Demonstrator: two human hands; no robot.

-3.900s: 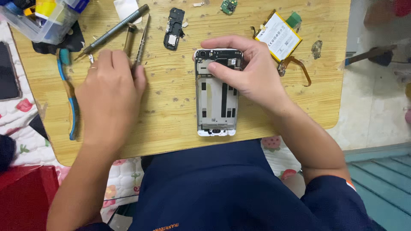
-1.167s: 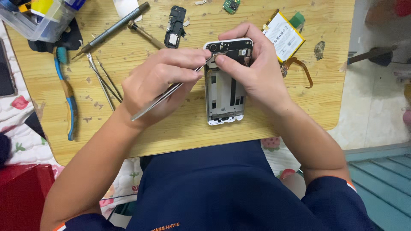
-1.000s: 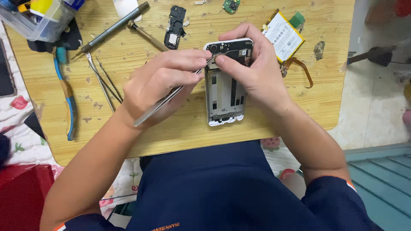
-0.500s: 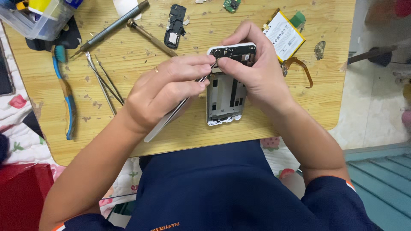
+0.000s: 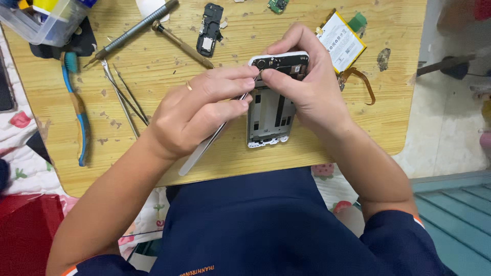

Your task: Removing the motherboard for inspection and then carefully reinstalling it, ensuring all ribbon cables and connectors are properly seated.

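Note:
An opened phone frame (image 5: 269, 112), white with a dark top section, lies on the wooden table (image 5: 153, 66). My right hand (image 5: 307, 87) grips its upper end, thumb and fingers wrapped around the top. My left hand (image 5: 199, 110) pinches metal tweezers (image 5: 204, 148), whose tips meet the dark top part of the frame beside my right thumb. The tweezers' tail sticks out toward me below my left palm.
Left of my hands lie two thin metal picks (image 5: 123, 97), blue-handled pliers (image 5: 76, 107), two screwdrivers (image 5: 133, 30) and a clear plastic box (image 5: 43, 20). A black phone part (image 5: 208, 28) and a battery (image 5: 340, 41) with an orange flex cable sit behind the frame.
My left hand picked the tweezers off the table and brought them to the top of the phone frame. My right hand tilted the frame's upper end slightly.

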